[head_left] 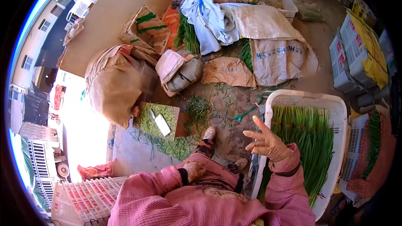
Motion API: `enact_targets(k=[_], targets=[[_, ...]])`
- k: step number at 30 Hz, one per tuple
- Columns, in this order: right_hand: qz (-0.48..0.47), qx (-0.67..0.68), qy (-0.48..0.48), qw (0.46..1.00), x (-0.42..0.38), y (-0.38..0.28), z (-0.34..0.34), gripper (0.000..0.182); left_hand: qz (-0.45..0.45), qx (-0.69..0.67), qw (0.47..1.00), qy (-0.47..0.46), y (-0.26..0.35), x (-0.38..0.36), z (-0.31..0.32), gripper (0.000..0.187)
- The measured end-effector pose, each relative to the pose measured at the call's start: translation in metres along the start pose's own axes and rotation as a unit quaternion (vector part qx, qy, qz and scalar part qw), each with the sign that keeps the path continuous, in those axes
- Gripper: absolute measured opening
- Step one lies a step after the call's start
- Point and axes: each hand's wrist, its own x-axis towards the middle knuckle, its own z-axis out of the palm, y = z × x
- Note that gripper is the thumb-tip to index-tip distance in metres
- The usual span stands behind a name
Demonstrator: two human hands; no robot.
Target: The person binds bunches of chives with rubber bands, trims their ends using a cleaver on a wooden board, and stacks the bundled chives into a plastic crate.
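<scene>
My right hand (pixel 269 144) is raised at the near left side of a white plastic basket (pixel 341 142), fingers spread and holding nothing. Long green chives (pixel 301 142), tied in bundles with reddish bands, fill the basket. My left hand (pixel 194 170) rests on my lap with its fingers lying loosely on the cloth and nothing visible in it. Ahead of my legs, a cleaver (pixel 161 123) with a white-looking blade lies on a board covered with chopped green bits (pixel 146 121). Loose green stalks (pixel 199 109) are strewn beside the board.
A large tan cloth-covered heap (pixel 115 81) and a padded seat-like bundle (pixel 178 69) stand beyond the board. Sacks (pixel 276 54) and a pale blue cloth (pixel 207 16) cover more greens. Stacked white crates (pixel 349 54) stand right; a crate (pixel 86 199) sits near left.
</scene>
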Motion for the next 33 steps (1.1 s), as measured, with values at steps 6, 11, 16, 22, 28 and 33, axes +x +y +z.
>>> enact_targets(k=[6,11,16,22,28,33], targets=[[0.054,-0.337,0.257,0.904,0.030,0.077,-0.057,0.071,0.031,-0.127,0.990,0.051,-0.035,0.021,-0.035,0.047],[0.279,-0.644,0.239,0.671,0.022,0.123,-0.020,0.055,0.145,-0.191,0.968,0.078,-0.080,0.056,-0.089,0.038],[0.350,-0.528,0.255,0.731,0.066,0.132,0.017,0.050,0.023,-0.328,0.942,0.068,-0.133,0.056,-0.170,0.044],[0.389,-0.220,0.340,0.827,0.117,0.137,0.031,0.046,-0.108,-0.317,0.938,0.093,-0.211,0.051,-0.254,0.061],[0.389,-0.210,0.363,0.820,0.152,0.124,0.000,0.040,-0.049,-0.357,0.920,0.152,-0.245,0.098,-0.279,0.056],[0.415,-0.348,0.332,0.772,0.202,0.065,-0.007,0.042,-0.059,-0.525,0.839,0.133,-0.228,0.134,-0.293,0.059]])
